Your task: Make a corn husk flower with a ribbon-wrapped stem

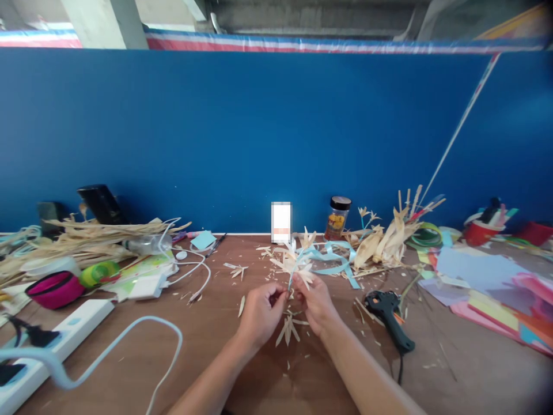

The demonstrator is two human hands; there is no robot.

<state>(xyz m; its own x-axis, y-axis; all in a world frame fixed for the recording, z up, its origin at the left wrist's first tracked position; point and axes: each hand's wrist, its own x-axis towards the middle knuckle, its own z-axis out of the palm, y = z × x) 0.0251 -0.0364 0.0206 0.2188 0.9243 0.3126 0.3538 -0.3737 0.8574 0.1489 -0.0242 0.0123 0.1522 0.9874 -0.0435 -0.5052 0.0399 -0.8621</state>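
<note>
Between my hands, over the middle of the table, stands a pale dried-husk flower (295, 263) with pointed petals and a thin bluish stem. My left hand (265, 308) pinches the lower stem between thumb and fingers. My right hand (317, 302) is closed on the stem just below the petals, its fingertips partly hidden by them. Below the hands lies another husk flower piece (287, 331) with spread petals. A light-blue ribbon (334, 258) lies in loops behind my right hand. Small husk scraps are scattered around.
To the right lie a black glue gun (390, 320), a bundle of husks (384, 245) and coloured paper (479, 271). A jar (337, 218) stands by the blue partition (242, 132). On the left are a white power strip (82, 323), cables and a magenta pouch (56, 289).
</note>
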